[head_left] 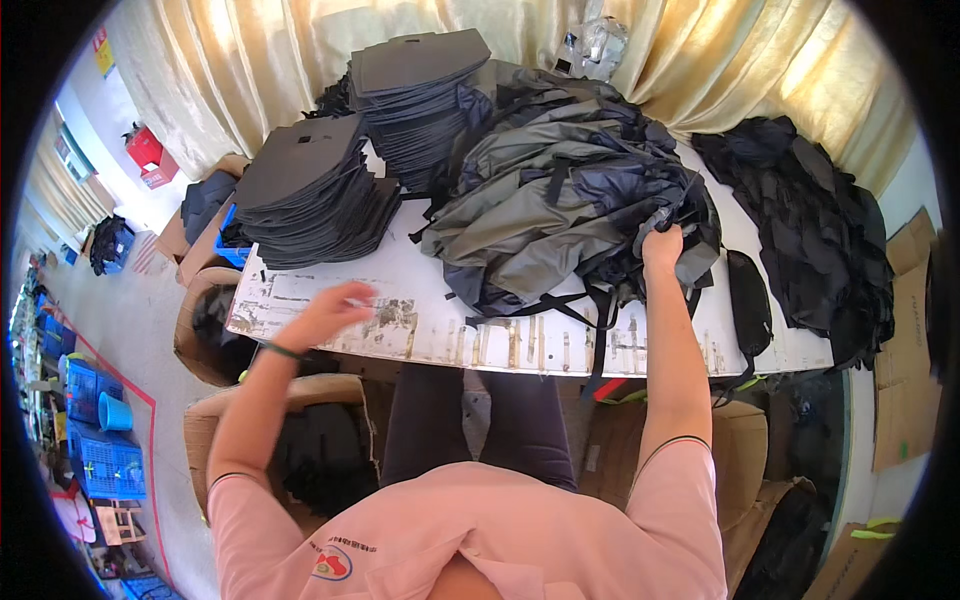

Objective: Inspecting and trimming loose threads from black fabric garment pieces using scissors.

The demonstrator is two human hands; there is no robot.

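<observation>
A large heap of grey-green and black fabric bags (540, 210) with straps lies across the middle of the white table (440, 310). At the heap's right side, my right hand (662, 248) is closed on the dark fabric of one bag; the exact part in the fingers is partly hidden. My left hand (340, 308) is over the table's front left area, fingers apart and holding nothing. Beyond it stands a stack of dark grey flat panels (300, 180), with a taller stack of similar panels (420, 75) behind.
Black fabric pieces (800, 230) are piled at the table's right, beside a narrow black pouch (748, 305). Cardboard boxes (740, 450) stand under the front edge, some holding dark material. Blue crates (105, 460) are on the floor at far left. Curtains (250, 60) hang behind the table.
</observation>
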